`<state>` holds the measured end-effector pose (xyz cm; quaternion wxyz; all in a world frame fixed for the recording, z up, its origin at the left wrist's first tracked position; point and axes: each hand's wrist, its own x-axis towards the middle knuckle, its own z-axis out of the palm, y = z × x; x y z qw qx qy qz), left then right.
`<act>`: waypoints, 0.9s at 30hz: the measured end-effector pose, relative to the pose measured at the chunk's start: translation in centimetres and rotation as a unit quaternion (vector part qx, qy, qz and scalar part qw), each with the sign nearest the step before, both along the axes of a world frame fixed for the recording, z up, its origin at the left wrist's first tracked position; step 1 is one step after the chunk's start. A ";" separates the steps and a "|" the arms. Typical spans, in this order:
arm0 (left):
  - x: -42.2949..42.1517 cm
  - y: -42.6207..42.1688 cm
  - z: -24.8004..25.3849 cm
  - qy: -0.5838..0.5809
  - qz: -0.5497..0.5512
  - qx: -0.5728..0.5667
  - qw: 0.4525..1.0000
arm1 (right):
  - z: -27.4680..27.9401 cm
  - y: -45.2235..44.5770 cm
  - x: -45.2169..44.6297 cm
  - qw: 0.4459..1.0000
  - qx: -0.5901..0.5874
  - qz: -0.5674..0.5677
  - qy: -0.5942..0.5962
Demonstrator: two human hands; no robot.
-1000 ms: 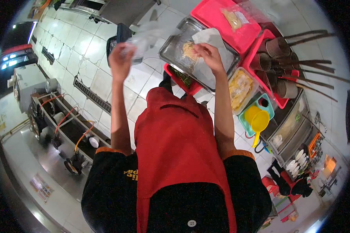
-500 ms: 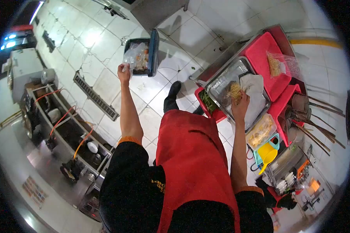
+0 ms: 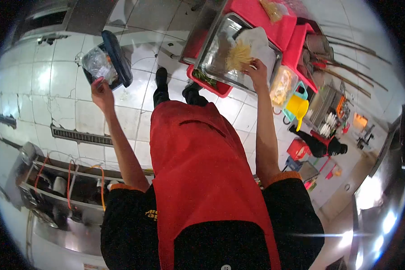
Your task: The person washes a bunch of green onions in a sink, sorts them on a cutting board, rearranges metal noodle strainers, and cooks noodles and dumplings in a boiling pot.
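Observation:
My right hand [image 3: 256, 73] grips one end of a bundle of thin, pale yellow dry noodles [image 3: 239, 56], which fans out over a metal tray [image 3: 215, 42]. A whitish cloth or sheet [image 3: 259, 47] lies in the tray beside the noodles. On the other side, my left hand [image 3: 102, 94] is at the near edge of a dark bin [image 3: 117, 58] with its lid tipped up. Clear crumpled plastic [image 3: 98, 63] lies in the bin just beyond my fingertips. The fingers of this hand look loosely bent, with nothing visible in them.
Green leaves [image 3: 204, 77] fill a red container below the metal tray. A tub of pale food [image 3: 283, 85] and a yellow jug [image 3: 298, 107] stand to the right. Long-handled strainers [image 3: 346, 67] stick out beyond. Another person [image 3: 321, 144] is farther right. A floor drain [image 3: 81, 136] is at left.
The view has turned, and bin and tray appear shifted left. The plastic my left hand held now lies in the bin. The noodles, earlier a compact clump, are spread in a fan.

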<state>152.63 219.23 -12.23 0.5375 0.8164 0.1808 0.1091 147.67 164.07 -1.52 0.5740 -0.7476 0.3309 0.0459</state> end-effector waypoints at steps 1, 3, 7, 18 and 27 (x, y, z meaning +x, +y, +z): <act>0.6 -2.6 3.2 -0.005 -0.028 0.013 1.000 | -0.8 -0.4 -0.3 0.990 -0.132 0.033 0.036; 1.9 -8.1 8.0 -0.025 -0.085 -0.028 0.996 | -0.6 0.6 -0.4 0.982 -0.172 -0.037 -0.076; 3.7 -18.8 12.6 -0.038 -0.270 -0.083 0.958 | -1.3 0.8 -0.4 0.964 -0.252 -0.014 -0.086; 2.7 -35.2 6.4 -0.113 -0.547 0.036 0.829 | 0.6 5.7 -2.7 0.941 -0.314 0.002 -0.128; 3.7 -35.7 6.2 -0.045 -0.565 0.085 0.819 | -1.0 3.0 -2.1 0.992 -0.074 0.011 -0.105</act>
